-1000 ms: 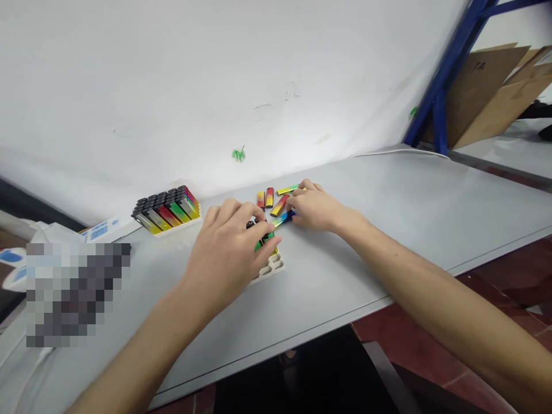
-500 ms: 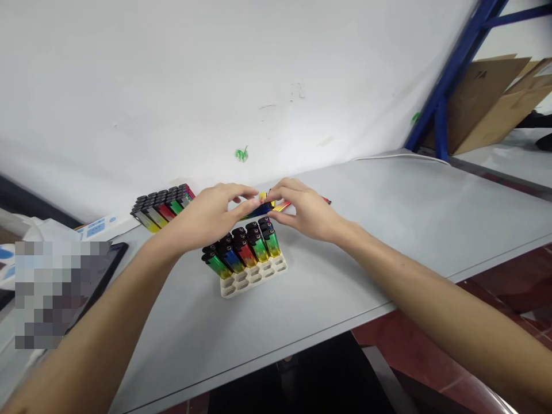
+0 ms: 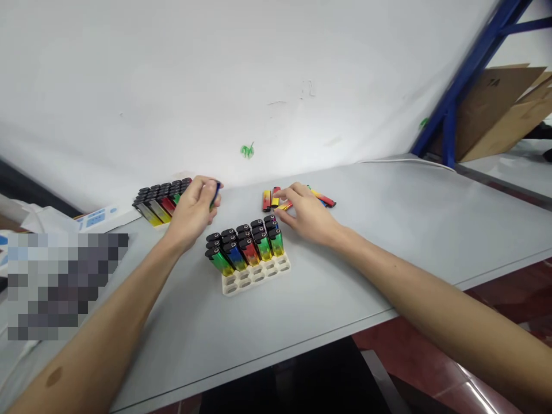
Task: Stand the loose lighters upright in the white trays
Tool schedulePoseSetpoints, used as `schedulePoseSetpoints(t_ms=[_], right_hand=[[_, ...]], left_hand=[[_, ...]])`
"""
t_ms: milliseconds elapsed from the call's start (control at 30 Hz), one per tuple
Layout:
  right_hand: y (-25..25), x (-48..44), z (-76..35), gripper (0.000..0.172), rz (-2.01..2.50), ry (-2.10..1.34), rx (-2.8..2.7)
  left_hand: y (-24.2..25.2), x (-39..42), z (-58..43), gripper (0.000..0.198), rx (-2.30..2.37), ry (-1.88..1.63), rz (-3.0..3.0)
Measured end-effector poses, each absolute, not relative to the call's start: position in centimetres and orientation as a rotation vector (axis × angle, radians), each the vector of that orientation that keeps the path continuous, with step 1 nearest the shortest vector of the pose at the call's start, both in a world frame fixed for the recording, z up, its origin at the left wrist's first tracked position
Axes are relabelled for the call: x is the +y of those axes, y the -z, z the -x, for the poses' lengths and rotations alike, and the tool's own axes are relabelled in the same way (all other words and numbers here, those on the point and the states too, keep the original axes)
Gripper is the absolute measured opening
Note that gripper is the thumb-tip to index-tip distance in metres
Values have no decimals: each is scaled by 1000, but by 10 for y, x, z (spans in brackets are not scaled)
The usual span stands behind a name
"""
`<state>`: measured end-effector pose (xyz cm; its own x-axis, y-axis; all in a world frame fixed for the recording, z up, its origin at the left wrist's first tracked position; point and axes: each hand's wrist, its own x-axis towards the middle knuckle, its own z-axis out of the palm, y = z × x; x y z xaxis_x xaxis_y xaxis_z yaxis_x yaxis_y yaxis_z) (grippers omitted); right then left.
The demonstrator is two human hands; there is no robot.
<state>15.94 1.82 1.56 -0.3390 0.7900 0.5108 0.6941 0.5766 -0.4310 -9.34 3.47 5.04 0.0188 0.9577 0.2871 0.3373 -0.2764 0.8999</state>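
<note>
My left hand (image 3: 194,210) is closed around a blue and green lighter (image 3: 215,194), most of it hidden by the fingers. It is raised between the full rack and the part-filled one. My right hand (image 3: 307,214) hovers low over loose lighters on the table, thumb and fingers apart, close around a yellow-red lighter (image 3: 284,206). Just beyond its fingertips lie a red-yellow lighter (image 3: 266,201) and another one. In front of both hands stands a white rack (image 3: 257,280); coloured lighters with black tops (image 3: 248,252) fill its back rows, and its front holes are bare.
A second block of upright lighters (image 3: 157,208) stands at the left near the wall, beside a white power strip (image 3: 101,218). More loose lighters (image 3: 324,198) lie behind my right hand. A blue metal frame (image 3: 451,109) and cardboard (image 3: 495,109) are at the right.
My left hand has moved left, away from my right hand, with a blue and green lighter in its grip. My right hand has stayed by the loose lighters, which now show more.
</note>
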Motion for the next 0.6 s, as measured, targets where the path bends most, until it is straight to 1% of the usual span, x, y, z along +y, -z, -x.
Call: schedulePoseSetpoints(t_ms=[100,167,267,400,600], right_hand=[[-12,23,-162,28,1265,-88,-2147],[-10,25,-162,33,1342,-51,-2168],[-7,27,-165,41,1462,-17,-2217],[-7,27,-170,48,1555,-38,-2265],[-8,25,-171,51,1589,-74,-2266]], left_hand=[[-40,36,113,51,1407,-1320,-1450],[-35,36,119,58,1496,-1344,-1354],[-28,35,117,52,1557,-1328,-1273],[-23,33,108,40,1451,-1313,-1211],[-26,27,101,33,1412,-1291,-1157]])
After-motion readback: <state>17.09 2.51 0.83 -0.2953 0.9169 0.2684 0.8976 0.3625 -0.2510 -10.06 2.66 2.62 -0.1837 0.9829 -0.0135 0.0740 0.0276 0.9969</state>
